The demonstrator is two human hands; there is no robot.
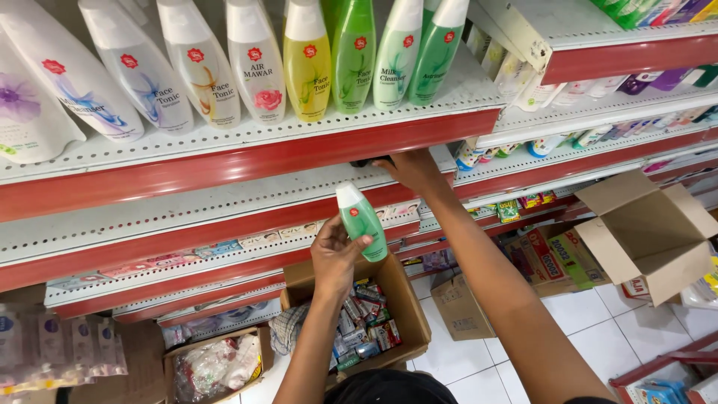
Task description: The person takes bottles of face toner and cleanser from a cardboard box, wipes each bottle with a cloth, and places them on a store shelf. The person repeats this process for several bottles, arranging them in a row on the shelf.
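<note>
My left hand (335,254) grips a small green bottle (363,222) with a white cap, held upright in front of the red-edged shelves. My right hand (410,169) reaches under the top shelf (247,161) into the second shelf level, its fingers partly hidden behind the red edge beside something dark; what they hold is not visible. On the top shelf stands a row of tall bottles: white ones (198,63), a yellow one (307,60) and green ones (355,52).
An open cardboard box (407,307) full of small packets sits on the white tiled floor below my hands. Another box with wrapped goods (213,366) lies to the left. A large open carton (647,236) stands at the right, beside packaged goods. More stocked shelves (598,127) run rightwards.
</note>
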